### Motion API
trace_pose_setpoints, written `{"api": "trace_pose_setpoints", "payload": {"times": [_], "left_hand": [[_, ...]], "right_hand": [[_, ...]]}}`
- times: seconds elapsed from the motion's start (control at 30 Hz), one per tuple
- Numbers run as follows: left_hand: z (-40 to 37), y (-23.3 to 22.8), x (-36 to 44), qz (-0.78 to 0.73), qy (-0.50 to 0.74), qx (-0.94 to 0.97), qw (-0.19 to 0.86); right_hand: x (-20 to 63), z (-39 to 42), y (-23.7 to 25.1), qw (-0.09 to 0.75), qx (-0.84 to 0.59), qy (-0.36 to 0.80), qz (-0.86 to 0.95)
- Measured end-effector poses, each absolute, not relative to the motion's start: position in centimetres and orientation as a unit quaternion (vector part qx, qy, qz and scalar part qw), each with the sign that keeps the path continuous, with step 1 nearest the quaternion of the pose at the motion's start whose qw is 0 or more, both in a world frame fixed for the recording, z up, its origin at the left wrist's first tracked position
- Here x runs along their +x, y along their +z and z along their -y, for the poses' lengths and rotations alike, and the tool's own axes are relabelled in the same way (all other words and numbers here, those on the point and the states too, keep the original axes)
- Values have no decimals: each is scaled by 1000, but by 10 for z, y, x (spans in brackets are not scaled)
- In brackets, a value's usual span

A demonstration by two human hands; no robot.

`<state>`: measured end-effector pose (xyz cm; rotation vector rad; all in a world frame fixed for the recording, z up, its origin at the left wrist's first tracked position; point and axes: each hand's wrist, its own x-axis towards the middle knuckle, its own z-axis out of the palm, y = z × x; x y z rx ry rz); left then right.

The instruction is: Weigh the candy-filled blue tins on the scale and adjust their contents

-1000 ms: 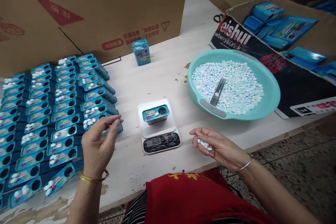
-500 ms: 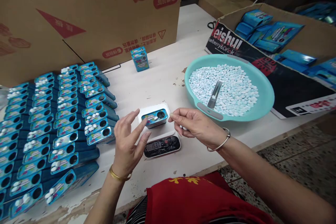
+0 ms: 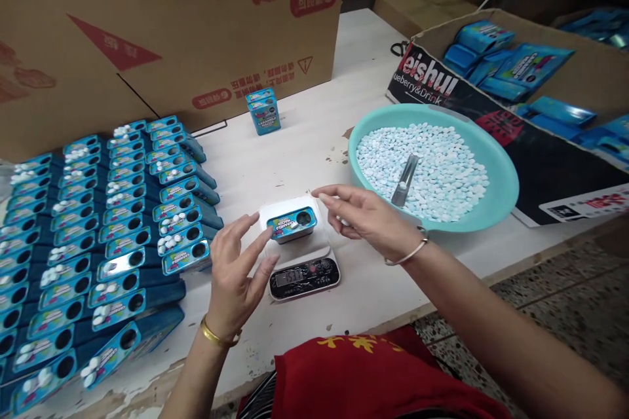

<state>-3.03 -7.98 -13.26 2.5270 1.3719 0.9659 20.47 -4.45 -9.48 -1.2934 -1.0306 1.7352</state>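
Blue tin [image 3: 291,223] is sitting on the white scale [image 3: 299,249] at mid-desk, round hole in its lid facing up. Left hand [image 3: 236,275] is hovering just beside the tin's near-left edge, fingers spread, grip open and holding nothing. Right hand [image 3: 366,219] is reaching in from the right, fingertips next to the tin's far corner; cannot tell whether its curled fingers are holding anything. Teal basin [image 3: 501,200] of pale tablets is lying right of the scale; rows of filled tins [image 3: 98,236] are lying left.
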Motion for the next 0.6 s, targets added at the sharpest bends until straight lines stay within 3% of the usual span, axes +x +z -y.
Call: {"api": "trace_pose_setpoints", "payload": {"times": [0.23, 0.6], "left_hand": [[68, -134, -1, -397, 242, 885, 37], [73, -111, -39, -535, 381, 751, 69]], "right_hand": [[239, 93, -138, 380, -506, 740, 230], [237, 142, -171, 412, -500, 760, 52]]}}
